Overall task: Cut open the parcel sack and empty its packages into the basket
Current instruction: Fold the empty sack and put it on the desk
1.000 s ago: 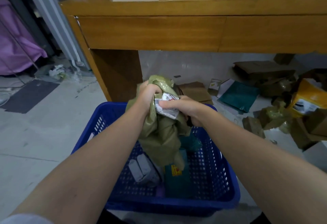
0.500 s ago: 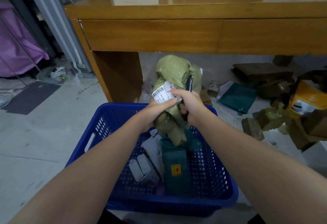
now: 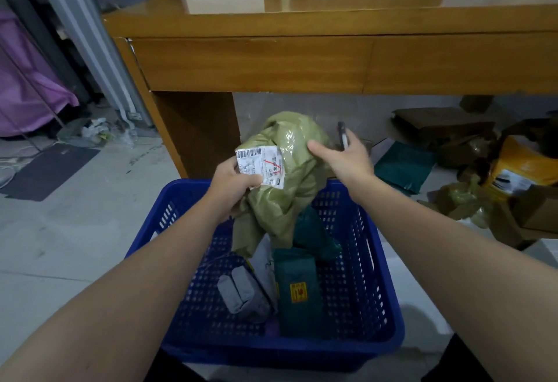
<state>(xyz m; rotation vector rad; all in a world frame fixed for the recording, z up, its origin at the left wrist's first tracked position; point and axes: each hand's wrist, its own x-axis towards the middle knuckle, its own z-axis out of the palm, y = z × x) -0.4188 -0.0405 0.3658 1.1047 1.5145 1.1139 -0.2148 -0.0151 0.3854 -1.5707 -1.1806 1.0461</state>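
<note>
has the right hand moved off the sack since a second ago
Yes. The right hand has shifted right, away from the label, toward the basket's far rim; now only its thumb touches the green sack.

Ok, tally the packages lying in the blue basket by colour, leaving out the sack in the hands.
Dark green packages: 2
Grey packages: 2
Total: 4 in the blue basket; a purple patch underneath is too hidden to count.

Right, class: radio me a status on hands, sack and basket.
Left hand grips sack; right hand holds cutter. Packages in basket. Nothing blocking.
</note>
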